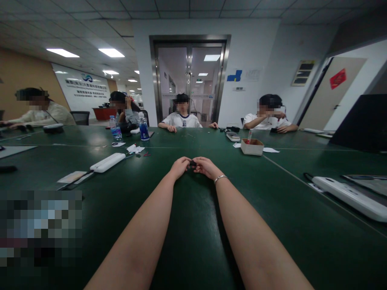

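Both my arms stretch out over the dark green table (193,225). My left hand (180,166) and my right hand (204,166) meet at the middle, fingertips pinched together on a small black object (192,163). It is too small to identify. A thin silver bracelet (220,178) circles my right wrist. Both hands rest on or just above the tabletop.
A white power strip (107,162) lies at the left, another (350,197) at the right. A small cardboard box (252,146) stands ahead right, water bottles (144,129) ahead left. Several people sit along the far and left edges. A dark screen (363,123) stands far right.
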